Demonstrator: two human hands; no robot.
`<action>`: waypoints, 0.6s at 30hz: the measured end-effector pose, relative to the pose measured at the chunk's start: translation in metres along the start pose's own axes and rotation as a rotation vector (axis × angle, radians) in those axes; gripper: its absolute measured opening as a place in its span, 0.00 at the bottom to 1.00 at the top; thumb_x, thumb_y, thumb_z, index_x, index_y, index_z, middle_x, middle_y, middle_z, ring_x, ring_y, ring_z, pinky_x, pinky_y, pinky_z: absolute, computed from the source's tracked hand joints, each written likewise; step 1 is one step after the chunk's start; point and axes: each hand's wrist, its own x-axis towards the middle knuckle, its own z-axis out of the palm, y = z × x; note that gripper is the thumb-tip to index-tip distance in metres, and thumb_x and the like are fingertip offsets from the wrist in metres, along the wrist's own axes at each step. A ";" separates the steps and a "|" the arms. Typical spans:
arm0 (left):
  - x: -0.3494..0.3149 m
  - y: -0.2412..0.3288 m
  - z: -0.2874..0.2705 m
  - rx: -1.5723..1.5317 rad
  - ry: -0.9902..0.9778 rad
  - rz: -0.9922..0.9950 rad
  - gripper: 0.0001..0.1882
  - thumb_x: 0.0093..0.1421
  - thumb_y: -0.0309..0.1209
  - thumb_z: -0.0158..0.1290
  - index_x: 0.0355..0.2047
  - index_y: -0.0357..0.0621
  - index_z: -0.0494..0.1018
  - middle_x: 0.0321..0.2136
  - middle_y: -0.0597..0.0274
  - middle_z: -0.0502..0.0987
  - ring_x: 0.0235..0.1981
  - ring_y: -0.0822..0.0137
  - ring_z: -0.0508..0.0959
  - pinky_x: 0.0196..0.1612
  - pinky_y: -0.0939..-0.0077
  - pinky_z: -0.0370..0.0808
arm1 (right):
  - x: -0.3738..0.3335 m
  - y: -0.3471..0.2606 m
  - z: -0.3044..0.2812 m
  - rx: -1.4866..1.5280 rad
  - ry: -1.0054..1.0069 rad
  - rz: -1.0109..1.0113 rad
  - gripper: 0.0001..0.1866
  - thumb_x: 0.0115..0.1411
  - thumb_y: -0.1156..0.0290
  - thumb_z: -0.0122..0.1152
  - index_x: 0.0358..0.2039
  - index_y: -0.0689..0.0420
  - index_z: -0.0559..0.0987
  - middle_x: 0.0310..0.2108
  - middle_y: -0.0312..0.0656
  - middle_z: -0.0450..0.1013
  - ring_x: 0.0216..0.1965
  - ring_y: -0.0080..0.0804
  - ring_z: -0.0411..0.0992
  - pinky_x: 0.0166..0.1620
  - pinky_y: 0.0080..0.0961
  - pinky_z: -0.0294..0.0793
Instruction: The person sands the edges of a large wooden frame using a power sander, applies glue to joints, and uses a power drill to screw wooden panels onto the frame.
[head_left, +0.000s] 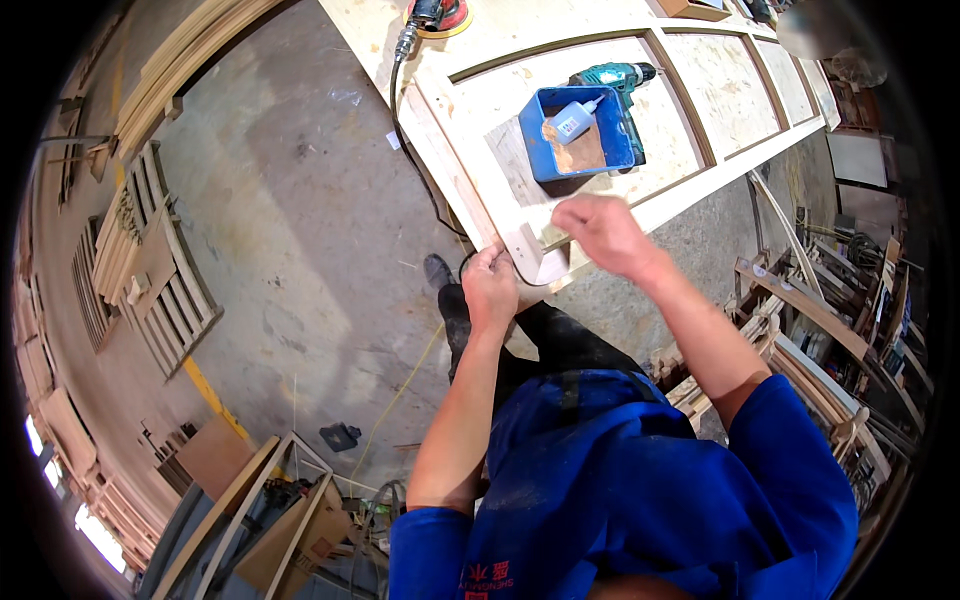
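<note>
At the near corner of a pale wooden frame (700, 155), my left hand (489, 285) has its fingers closed at the outer edge. A small wood block (522, 247) with dark holes sits on that corner, just right of the fingertips. My right hand (606, 232) hovers over the frame near the corner, its fingers curled together; anything in them is hidden. Beyond it a blue plastic box (541, 160) stands on the frame, with brown powdery material and a white squeeze bottle (574, 121) inside. A teal cordless drill (612, 76) lies behind the box.
A sander (440, 18) with a red and yellow pad lies at the frame's far left, its dark hose (402, 130) hanging along the side. Slatted wood pallets (165, 270) rest on the concrete floor at left. Offcuts (810, 300) are piled at right. Boards and cardboard (300, 540) lie lower left.
</note>
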 end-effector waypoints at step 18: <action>0.003 -0.016 0.007 0.131 0.098 0.096 0.16 0.67 0.29 0.54 0.51 0.32 0.79 0.27 0.62 0.79 0.26 0.75 0.74 0.31 0.76 0.72 | -0.011 0.032 0.072 -0.284 0.122 -0.449 0.06 0.55 0.73 0.69 0.34 0.57 0.84 0.31 0.42 0.78 0.35 0.39 0.77 0.37 0.32 0.79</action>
